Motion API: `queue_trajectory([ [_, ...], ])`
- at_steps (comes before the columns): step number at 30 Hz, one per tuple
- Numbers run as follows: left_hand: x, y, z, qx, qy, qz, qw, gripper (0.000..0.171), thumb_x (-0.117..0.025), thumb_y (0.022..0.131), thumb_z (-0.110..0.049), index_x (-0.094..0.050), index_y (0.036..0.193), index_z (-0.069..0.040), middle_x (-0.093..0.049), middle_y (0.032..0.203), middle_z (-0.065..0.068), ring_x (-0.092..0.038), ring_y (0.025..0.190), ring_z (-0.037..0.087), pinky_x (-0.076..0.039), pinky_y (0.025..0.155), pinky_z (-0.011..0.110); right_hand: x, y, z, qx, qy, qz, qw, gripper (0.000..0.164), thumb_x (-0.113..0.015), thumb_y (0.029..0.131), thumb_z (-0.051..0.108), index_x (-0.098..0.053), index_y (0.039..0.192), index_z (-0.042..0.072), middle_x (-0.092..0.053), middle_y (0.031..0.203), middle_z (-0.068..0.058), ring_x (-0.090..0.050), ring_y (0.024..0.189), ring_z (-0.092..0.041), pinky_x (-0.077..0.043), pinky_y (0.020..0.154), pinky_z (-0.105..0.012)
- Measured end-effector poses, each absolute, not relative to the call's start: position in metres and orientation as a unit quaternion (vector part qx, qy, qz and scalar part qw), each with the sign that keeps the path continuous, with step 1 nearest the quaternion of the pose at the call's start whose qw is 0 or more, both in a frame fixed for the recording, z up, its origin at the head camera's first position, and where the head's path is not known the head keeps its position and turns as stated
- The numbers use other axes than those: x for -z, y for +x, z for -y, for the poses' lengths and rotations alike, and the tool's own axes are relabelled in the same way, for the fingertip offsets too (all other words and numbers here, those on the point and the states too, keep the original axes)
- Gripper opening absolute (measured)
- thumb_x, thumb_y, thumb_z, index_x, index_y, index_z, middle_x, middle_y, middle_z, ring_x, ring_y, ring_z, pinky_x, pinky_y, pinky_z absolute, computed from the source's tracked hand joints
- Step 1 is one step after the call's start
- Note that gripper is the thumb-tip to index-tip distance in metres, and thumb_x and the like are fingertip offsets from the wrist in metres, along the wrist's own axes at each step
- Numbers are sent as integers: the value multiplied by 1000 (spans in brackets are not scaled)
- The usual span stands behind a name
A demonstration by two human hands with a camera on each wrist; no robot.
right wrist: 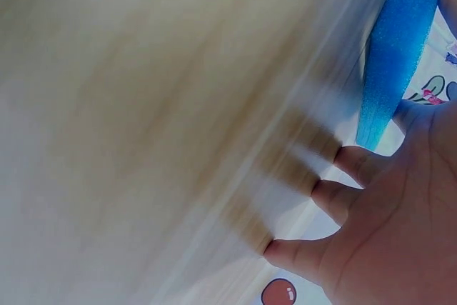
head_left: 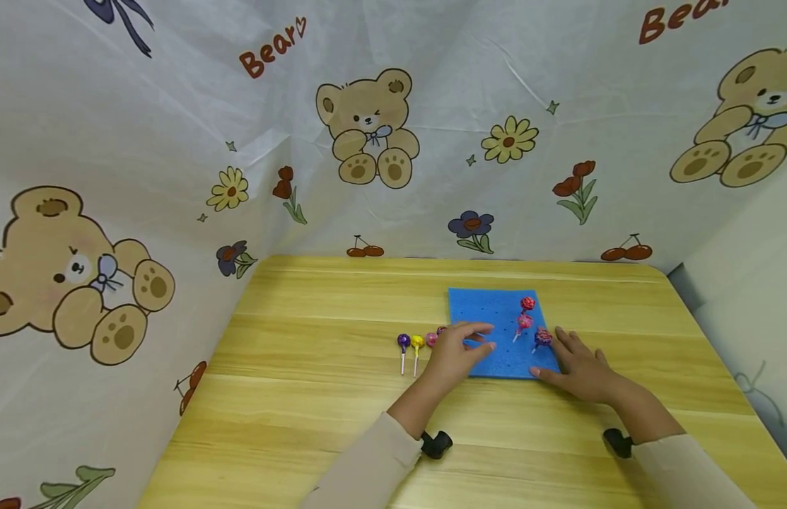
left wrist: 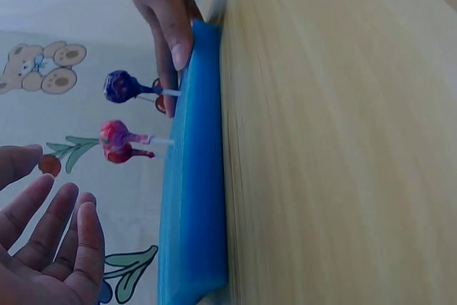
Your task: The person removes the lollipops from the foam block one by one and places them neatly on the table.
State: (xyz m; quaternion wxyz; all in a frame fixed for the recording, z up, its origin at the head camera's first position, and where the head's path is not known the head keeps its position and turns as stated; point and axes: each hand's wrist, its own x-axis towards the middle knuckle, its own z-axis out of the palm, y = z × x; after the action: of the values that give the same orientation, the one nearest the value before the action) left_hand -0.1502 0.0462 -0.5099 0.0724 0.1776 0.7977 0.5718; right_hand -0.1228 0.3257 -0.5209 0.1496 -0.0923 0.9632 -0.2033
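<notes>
A blue foam board [head_left: 491, 304] with small holes lies flat on the table. Standing in its right part are a red lollipop [head_left: 527, 303], a pink lollipop [head_left: 524, 322] and a purple-and-red lollipop [head_left: 542, 337]. My left hand [head_left: 453, 357] hovers over the board's left side, fingers loosely bent and apart, holding nothing in the left wrist view. At the board's right edge rests my right hand [head_left: 584, 371], its thumb on the near corner and other fingertips against the tabletop. Left of the board lie a purple lollipop [head_left: 403, 341], a yellow lollipop [head_left: 417, 341] and a pink one [head_left: 432, 340], partly hidden by my left hand.
Another lollipop top [head_left: 440, 329] peeks out behind the left hand. The wood-grain table [head_left: 317, 396] extends on both sides of the board. A white cloth printed with bears [head_left: 368, 134] hangs along its back and left sides.
</notes>
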Motion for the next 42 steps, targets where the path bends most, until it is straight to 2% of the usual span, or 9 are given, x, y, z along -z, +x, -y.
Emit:
queue_trajectory([
  [13,515,-148,-80,-550,187,-810,83,33,-73,94,-29,-72,127,-23,-67,121,-10,-64,103,-1,-54,80,14,521,-122,-326,201,-93,-964,147,97,-58,95,61,-29,154,-10,-15,162,-36,-9,147,-62,-4,102,-88],
  [20,518,-149,-96,-530,188,-824,75,33,-72,95,-33,-72,127,-26,-68,120,-14,-64,103,-1,-53,73,15,524,-122,-326,201,-95,-965,142,96,-59,95,60,-28,155,-9,-16,162,-36,-10,147,-62,-6,101,-89],
  [34,517,-150,-115,-508,182,-837,88,41,-72,95,-35,-66,135,-30,-63,134,-13,-63,104,-3,-51,71,14,524,-121,-326,199,-96,-966,135,95,-59,95,60,-29,155,-6,-17,162,-34,-12,147,-61,-8,101,-89],
  [42,520,-154,-123,-479,193,-852,83,40,-69,96,-37,-64,135,-33,-63,133,-13,-64,104,-2,-51,76,15,524,-120,-326,201,-98,-966,132,94,-59,95,60,-31,154,-8,-18,162,-35,-13,146,-62,-8,100,-89],
])
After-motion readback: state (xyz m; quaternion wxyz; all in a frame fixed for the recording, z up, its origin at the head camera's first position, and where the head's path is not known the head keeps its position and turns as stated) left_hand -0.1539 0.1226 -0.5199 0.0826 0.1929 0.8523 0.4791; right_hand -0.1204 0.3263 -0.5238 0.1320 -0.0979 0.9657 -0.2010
